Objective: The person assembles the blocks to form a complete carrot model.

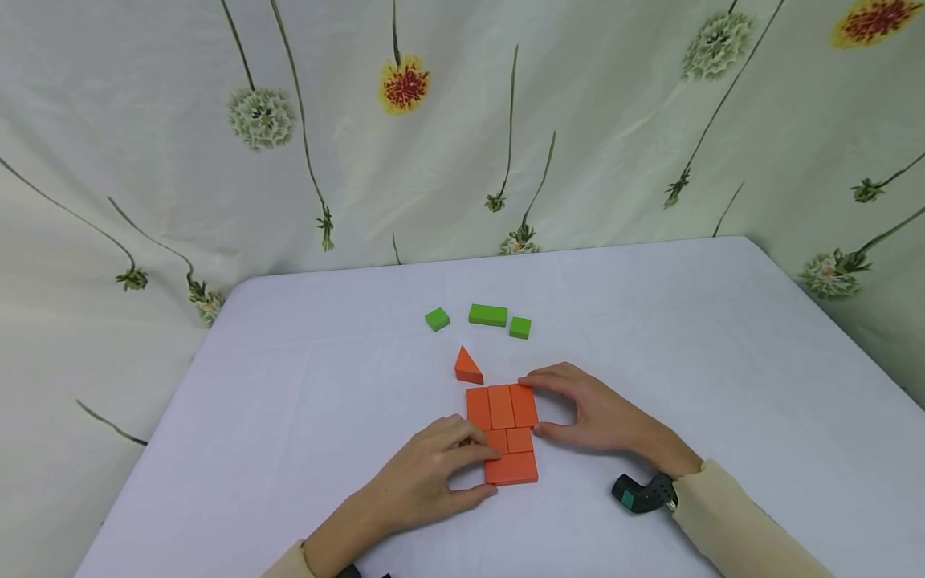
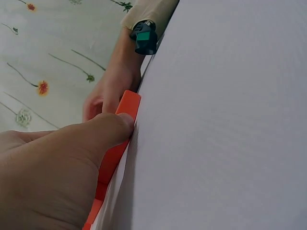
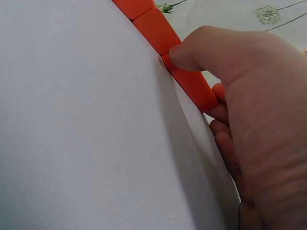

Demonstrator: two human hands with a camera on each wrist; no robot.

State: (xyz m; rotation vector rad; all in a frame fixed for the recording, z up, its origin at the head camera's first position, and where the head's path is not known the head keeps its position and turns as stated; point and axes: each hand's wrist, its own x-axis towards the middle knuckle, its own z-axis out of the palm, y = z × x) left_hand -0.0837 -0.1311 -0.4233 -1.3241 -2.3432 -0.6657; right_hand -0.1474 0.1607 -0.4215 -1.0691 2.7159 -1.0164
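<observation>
Orange blocks lie flat and close together on the table. Three upright rectangles form the far row, two small blocks (image 1: 519, 440) sit below them, and a wide rectangular block (image 1: 511, 470) is nearest me. My left hand (image 1: 432, 474) pinches this wide block at its left end, thumb on the near side, fingers partly covering the left small block. With thumb and fingertips at its near and far ends, my right hand (image 1: 596, 409) pinches the rightmost rectangular block (image 1: 523, 405). The thumb (image 3: 189, 52) shows against the orange in the right wrist view.
An orange triangular block (image 1: 468, 368) stands just beyond the group. Farther back are a green rectangular block (image 1: 488, 315) and two small green blocks, left (image 1: 437, 319) and right (image 1: 519, 327). A flowered curtain (image 1: 592, 104) hangs behind the white-covered table (image 1: 325, 361).
</observation>
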